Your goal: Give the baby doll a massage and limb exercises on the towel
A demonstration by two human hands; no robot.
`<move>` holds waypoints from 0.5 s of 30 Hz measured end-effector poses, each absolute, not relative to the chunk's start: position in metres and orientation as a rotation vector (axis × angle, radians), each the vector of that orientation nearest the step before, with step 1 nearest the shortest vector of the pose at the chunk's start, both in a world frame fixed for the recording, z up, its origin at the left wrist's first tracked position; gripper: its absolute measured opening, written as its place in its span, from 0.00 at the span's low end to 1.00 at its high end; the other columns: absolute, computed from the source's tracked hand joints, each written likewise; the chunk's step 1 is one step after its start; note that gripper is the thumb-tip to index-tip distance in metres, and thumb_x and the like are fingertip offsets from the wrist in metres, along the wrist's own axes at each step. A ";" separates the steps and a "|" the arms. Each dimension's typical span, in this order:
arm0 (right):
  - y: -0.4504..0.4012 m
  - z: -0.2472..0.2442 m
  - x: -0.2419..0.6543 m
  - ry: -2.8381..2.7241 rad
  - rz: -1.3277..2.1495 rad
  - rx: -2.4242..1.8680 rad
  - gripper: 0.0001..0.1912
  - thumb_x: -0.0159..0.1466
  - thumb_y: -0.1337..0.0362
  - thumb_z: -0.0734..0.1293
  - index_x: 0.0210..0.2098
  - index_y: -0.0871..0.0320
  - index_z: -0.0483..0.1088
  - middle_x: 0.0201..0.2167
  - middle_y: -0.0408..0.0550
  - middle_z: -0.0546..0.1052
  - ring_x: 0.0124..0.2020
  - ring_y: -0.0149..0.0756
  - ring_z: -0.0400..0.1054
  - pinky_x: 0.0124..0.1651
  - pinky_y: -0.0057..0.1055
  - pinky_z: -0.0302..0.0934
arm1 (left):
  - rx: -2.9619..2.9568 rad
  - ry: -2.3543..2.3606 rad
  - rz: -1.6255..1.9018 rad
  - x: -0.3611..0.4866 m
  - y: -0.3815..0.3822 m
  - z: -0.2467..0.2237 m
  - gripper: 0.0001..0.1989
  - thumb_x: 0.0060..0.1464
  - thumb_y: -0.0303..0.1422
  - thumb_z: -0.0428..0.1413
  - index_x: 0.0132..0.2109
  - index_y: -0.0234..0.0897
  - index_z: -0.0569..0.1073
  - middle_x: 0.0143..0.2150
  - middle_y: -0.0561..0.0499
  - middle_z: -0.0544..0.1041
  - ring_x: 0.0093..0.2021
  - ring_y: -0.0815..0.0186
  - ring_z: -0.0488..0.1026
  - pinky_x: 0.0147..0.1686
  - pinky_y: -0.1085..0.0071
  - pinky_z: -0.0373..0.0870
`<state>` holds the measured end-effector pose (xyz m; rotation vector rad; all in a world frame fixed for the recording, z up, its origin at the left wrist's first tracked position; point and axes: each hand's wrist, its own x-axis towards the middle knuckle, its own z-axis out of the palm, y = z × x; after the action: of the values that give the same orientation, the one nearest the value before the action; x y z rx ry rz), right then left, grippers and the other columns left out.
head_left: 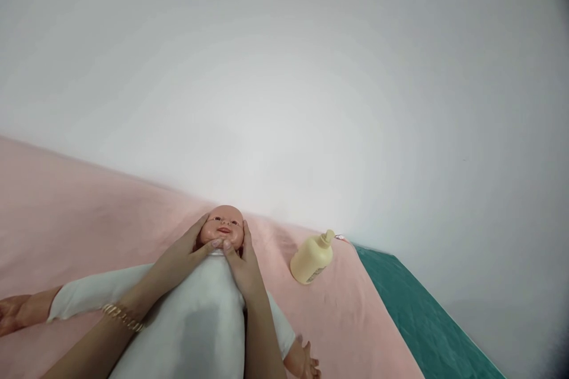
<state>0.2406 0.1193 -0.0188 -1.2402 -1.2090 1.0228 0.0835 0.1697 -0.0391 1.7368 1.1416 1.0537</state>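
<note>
A baby doll (224, 226) in a white long-sleeved garment lies on its back on a pink cloth (284, 302), face up, its arms spread to both sides. My left hand (190, 251) wraps round the left side of its head, thumb on the chin. On the opposite side, my right hand (245, 265) cups the cheek, with its thumb also at the chin beside the other thumb. Most fingers of both hands are hidden by the head. My forearms pass over the doll's arms, and a gold bracelet (123, 317) circles my left wrist.
To the right of the doll stands a pale yellow pump bottle (311, 259). A small tag (340, 237) lies behind it at the cloth's edge. A green surface (422, 308) shows at the right. The white wall (284, 83) rises directly behind the cloth.
</note>
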 end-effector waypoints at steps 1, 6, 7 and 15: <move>0.120 -0.021 0.240 -1.211 1.021 -1.223 0.52 0.58 0.46 0.71 0.70 0.56 0.42 0.69 0.50 0.54 0.69 0.42 0.51 0.68 0.40 0.48 | 1.740 1.138 1.040 0.083 0.170 -0.039 0.39 0.57 0.51 0.52 0.69 0.41 0.54 0.67 0.43 0.62 0.65 0.50 0.62 0.60 0.57 0.64; 0.122 -0.029 0.240 -1.223 0.994 -1.237 0.50 0.59 0.47 0.70 0.70 0.54 0.42 0.69 0.49 0.54 0.69 0.41 0.50 0.69 0.41 0.47 | 1.754 1.156 1.030 0.082 0.169 -0.036 0.39 0.56 0.51 0.52 0.69 0.41 0.54 0.67 0.44 0.63 0.65 0.49 0.62 0.59 0.57 0.65; 0.122 -0.028 0.241 -1.229 0.992 -1.244 0.50 0.59 0.46 0.70 0.70 0.55 0.42 0.69 0.49 0.54 0.69 0.41 0.50 0.69 0.41 0.47 | 1.756 1.157 1.030 0.082 0.168 -0.035 0.39 0.55 0.51 0.53 0.69 0.41 0.55 0.66 0.44 0.64 0.64 0.49 0.62 0.59 0.58 0.65; 0.119 -0.021 0.244 -1.238 1.005 -1.263 0.48 0.61 0.41 0.65 0.70 0.56 0.43 0.70 0.48 0.51 0.70 0.40 0.47 0.69 0.39 0.45 | 1.717 1.175 1.039 0.080 0.164 -0.029 0.35 0.59 0.49 0.48 0.69 0.39 0.56 0.67 0.45 0.62 0.65 0.53 0.61 0.62 0.58 0.61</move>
<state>0.2444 0.1193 -0.0212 -1.2630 -1.2382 1.0048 0.0799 0.1640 -0.0292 1.7172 1.1748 1.0389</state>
